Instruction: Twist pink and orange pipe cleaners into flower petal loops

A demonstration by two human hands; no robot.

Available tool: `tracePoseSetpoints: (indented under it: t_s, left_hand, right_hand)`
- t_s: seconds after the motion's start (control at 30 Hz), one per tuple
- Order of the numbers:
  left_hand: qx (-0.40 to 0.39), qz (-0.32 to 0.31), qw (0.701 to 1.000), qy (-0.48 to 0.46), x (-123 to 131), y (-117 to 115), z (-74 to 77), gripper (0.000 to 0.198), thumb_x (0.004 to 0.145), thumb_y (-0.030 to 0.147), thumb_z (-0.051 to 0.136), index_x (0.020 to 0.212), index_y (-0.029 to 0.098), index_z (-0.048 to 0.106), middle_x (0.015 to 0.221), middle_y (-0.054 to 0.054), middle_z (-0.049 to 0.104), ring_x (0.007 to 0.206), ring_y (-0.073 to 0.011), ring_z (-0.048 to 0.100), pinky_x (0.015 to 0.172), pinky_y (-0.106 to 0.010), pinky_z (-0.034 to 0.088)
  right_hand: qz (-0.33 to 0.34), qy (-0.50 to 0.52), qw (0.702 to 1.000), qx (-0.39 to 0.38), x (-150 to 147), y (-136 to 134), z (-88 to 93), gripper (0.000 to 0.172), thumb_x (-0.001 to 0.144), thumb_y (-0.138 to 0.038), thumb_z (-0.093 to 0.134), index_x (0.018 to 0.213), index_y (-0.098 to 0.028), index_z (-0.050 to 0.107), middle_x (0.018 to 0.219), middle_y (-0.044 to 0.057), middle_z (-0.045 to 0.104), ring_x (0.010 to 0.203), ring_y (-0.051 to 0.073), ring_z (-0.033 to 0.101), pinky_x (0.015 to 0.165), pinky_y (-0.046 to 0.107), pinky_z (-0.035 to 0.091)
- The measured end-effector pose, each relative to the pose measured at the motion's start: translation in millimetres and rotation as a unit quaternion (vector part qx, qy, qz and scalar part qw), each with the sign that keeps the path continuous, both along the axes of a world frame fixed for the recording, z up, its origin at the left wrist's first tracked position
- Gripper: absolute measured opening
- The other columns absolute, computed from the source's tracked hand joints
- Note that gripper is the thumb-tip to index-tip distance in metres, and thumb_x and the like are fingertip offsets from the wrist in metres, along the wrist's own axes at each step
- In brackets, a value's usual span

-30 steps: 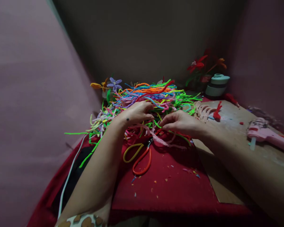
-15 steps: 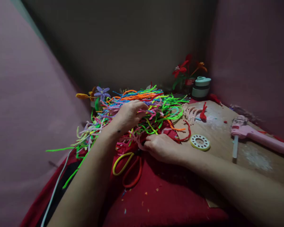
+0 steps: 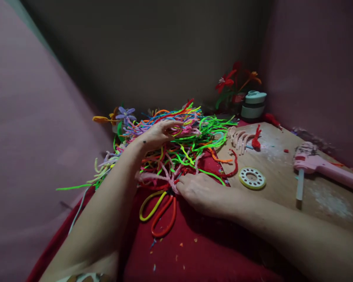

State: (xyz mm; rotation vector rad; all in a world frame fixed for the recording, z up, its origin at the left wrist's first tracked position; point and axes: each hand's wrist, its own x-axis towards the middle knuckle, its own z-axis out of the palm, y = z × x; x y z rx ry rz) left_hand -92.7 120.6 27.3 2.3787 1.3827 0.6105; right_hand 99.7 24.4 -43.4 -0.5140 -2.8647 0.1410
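A large tangled pile of multicoloured pipe cleaners lies ahead of me. My left hand is curved around a bundle of them, with pink ends sticking out between its fingers and thumb. Lower down, my right hand is closed, thumb and fingertips pinched at pale pink pipe cleaners; the exact grip is partly hidden. Just left of it lie scissors with one yellow and one red handle loop; their blades are covered by the pipe cleaners.
On a brown board to the right rest a pink glue gun, a white ring with holes and a pale ribbed piece. A teal-lidded container and fuzzy flowers stand behind. Scraps dot the red cloth.
My left hand has shifted slightly left and opened its curve wider. My right hand has moved a little down, and more of the pale pink pipe cleaners beside it shows.
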Motion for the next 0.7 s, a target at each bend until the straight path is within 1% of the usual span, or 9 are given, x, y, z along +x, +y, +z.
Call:
tracePoseSetpoints:
  t_s: [0.13, 0.2, 0.3, 0.4, 0.47, 0.53, 0.57, 0.63, 0.7]
  left_hand:
    - [-0.049, -0.012, 0.997, -0.059, 0, -16, 5.9, 0.053, 0.069, 0.020, 0.060, 0.122, 0.018, 0.056, 0.122, -0.008, 0.058, 0.106, -0.0179, 0.056, 0.086, -0.027, 0.046]
    - [-0.052, 0.006, 0.995, -0.088, 0, -27, 12.6, 0.049, 0.069, 0.023, 0.063, 0.118, 0.017, 0.059, 0.118, -0.008, 0.062, 0.107, -0.0190, 0.057, 0.089, -0.029, 0.046]
    - [-0.027, 0.053, 0.993, -0.097, 4, -48, 25.7, 0.032, 0.072, 0.027, 0.064, 0.102, 0.016, 0.068, 0.106, -0.008, 0.068, 0.101, -0.0188, 0.061, 0.090, -0.030, 0.046]
    - [-0.045, 0.056, 0.988, -0.138, 13, -71, 36.0, 0.021, 0.073, 0.026, 0.063, 0.090, 0.017, 0.071, 0.090, -0.006, 0.072, 0.089, -0.0172, 0.065, 0.084, -0.030, 0.050]
    - [-0.058, 0.078, 0.988, -0.117, 19, -84, 39.1, 0.014, 0.070, 0.024, 0.066, 0.080, 0.016, 0.072, 0.082, -0.005, 0.072, 0.081, -0.0165, 0.066, 0.078, -0.029, 0.052]
    - [-0.053, 0.111, 0.987, -0.105, 22, -94, 39.8, 0.013, 0.070, 0.026, 0.066, 0.077, 0.016, 0.072, 0.076, -0.004, 0.071, 0.075, -0.0162, 0.065, 0.072, -0.028, 0.053]
    - [-0.035, 0.130, 0.984, -0.117, 22, -98, 39.7, 0.015, 0.071, 0.028, 0.065, 0.078, 0.016, 0.072, 0.076, -0.004, 0.071, 0.074, -0.0164, 0.065, 0.070, -0.028, 0.053]
    - [0.023, 0.167, 0.973, -0.156, 20, -105, 40.2, 0.018, 0.073, 0.031, 0.064, 0.081, 0.017, 0.071, 0.078, -0.005, 0.071, 0.075, -0.0167, 0.065, 0.071, -0.028, 0.053]
    - [0.056, 0.176, 0.966, -0.178, 17, -112, 42.1, 0.022, 0.076, 0.035, 0.061, 0.087, 0.018, 0.070, 0.081, -0.005, 0.071, 0.078, -0.0168, 0.065, 0.074, -0.028, 0.052]
  right_hand:
    - [-0.014, 0.012, 1.000, -0.003, 1, -2, -1.8, 0.020, 0.084, -0.010, 0.041, 0.090, -0.013, 0.059, 0.084, 0.009, 0.065, 0.072, 0.020, 0.060, 0.057, 0.029, 0.039]
    - [-0.015, 0.018, 1.000, 0.000, 1, -2, -1.5, 0.019, 0.082, -0.011, 0.042, 0.092, -0.014, 0.058, 0.084, 0.009, 0.065, 0.072, 0.020, 0.060, 0.056, 0.029, 0.038]
    - [-0.019, 0.037, 0.999, 0.007, 0, -3, -0.8, 0.018, 0.081, -0.012, 0.043, 0.092, -0.015, 0.057, 0.085, 0.009, 0.065, 0.072, 0.020, 0.060, 0.054, 0.028, 0.037]
    - [-0.008, 0.077, 0.997, 0.000, -2, -4, -0.6, 0.018, 0.083, -0.013, 0.041, 0.091, -0.016, 0.057, 0.086, 0.008, 0.065, 0.072, 0.019, 0.059, 0.055, 0.029, 0.037]
    - [-0.009, 0.111, 0.994, -0.020, -3, -5, -0.9, 0.018, 0.084, -0.015, 0.039, 0.089, -0.015, 0.057, 0.085, 0.008, 0.065, 0.072, 0.018, 0.058, 0.058, 0.028, 0.038]
    - [-0.009, 0.167, 0.985, -0.046, -4, -5, -1.2, 0.015, 0.083, -0.015, 0.041, 0.086, -0.014, 0.056, 0.084, 0.008, 0.064, 0.072, 0.017, 0.056, 0.062, 0.027, 0.039]
    - [-0.005, 0.204, 0.977, -0.059, -3, -5, -1.0, 0.013, 0.082, -0.015, 0.042, 0.085, -0.014, 0.055, 0.082, 0.008, 0.063, 0.072, 0.016, 0.056, 0.063, 0.026, 0.040]
    - [0.009, 0.288, 0.954, -0.079, -1, -3, 0.8, 0.011, 0.081, -0.014, 0.043, 0.086, -0.014, 0.053, 0.080, 0.006, 0.062, 0.071, 0.014, 0.054, 0.064, 0.024, 0.041]
    - [0.016, 0.359, 0.930, -0.079, 2, -2, 5.0, 0.013, 0.084, -0.014, 0.042, 0.091, -0.013, 0.053, 0.080, 0.006, 0.061, 0.071, 0.013, 0.054, 0.065, 0.024, 0.042]
